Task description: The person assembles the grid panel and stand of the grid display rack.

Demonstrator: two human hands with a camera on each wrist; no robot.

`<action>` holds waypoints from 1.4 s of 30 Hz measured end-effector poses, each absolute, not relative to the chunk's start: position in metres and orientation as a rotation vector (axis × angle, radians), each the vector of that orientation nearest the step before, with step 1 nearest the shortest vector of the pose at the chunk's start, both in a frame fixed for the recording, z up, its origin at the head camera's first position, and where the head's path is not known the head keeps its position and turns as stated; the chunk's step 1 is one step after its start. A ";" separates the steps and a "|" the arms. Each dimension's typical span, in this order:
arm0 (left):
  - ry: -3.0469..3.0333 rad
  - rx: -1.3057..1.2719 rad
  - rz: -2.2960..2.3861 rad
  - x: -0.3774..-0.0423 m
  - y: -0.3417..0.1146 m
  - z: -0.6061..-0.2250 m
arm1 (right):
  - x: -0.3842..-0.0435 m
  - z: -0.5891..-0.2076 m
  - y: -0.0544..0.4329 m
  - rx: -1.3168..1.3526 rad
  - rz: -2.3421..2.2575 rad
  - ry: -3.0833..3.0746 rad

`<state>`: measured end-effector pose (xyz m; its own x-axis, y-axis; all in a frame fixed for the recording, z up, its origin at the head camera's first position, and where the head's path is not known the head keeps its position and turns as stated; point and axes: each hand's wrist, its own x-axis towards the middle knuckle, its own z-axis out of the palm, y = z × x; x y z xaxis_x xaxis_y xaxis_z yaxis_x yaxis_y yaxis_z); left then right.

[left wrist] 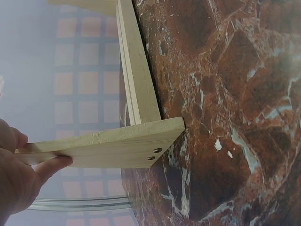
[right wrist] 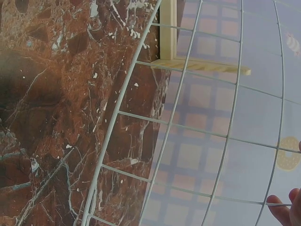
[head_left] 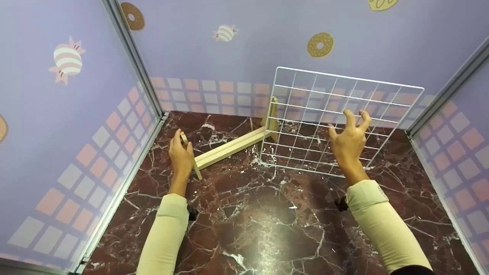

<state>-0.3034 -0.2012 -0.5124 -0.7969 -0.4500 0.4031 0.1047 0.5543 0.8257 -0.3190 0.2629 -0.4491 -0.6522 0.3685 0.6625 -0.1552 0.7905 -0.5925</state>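
Note:
My left hand (head_left: 180,154) grips the upper end of a pale wooden end board (left wrist: 113,148), thumb on one face and fingers on the other. Two screw heads show low on that board. A long grooved wooden bar (head_left: 231,148) runs from it along the floor to a second end board (head_left: 272,122), partly behind the wires. On the right, a white wire grid panel (head_left: 324,110) leans back, its lower edge close over the floor. My right hand (head_left: 349,143) holds the panel by its wires, with thumb and fingertip pinching one wire in the right wrist view.
Dark red marble-patterned floor (head_left: 263,225) lies beneath, scattered with small white flecks. Lilac walls with printed sweets and checks enclose it: a left wall (head_left: 30,126), a back wall (head_left: 267,38) and a right wall (head_left: 470,141). Grey metal rails (head_left: 141,68) line the corners.

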 end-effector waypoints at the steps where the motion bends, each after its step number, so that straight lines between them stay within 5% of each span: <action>1: -2.198 0.274 -1.225 -0.304 -0.201 -0.512 | -0.319 -0.449 0.263 -0.157 0.799 -2.144; 42: -2.323 0.077 -1.305 -0.343 -0.161 -0.510 | -0.319 -0.454 0.269 -0.131 0.766 -2.144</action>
